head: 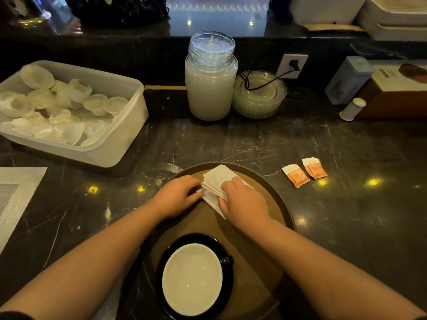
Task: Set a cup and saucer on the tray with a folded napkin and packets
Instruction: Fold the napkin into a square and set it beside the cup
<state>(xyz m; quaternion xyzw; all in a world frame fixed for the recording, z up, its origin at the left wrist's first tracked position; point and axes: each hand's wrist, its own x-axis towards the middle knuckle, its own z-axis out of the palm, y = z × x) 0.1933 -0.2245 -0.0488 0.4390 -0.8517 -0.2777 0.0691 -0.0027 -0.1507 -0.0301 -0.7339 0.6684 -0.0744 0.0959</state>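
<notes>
"Napkin (217, 181): where is it found?"
"In the head view, on the far part of the tray (277, 204). Its left edge is pinched by the left hand (179, 196), and its right side is gripped under the right hand (242, 202)'s curled fingers. The cup (191, 278) is seated on its saucer (166, 255) nearer."
"What is called for next?"
"Folding seems in hand. Then the two packets (305, 172), lying apart on the tabletop (346, 227), would need to be brought onto the tray."

Cup (192, 279), napkin (216, 179) on tray (208, 225); pkts (296, 176) off.
</notes>
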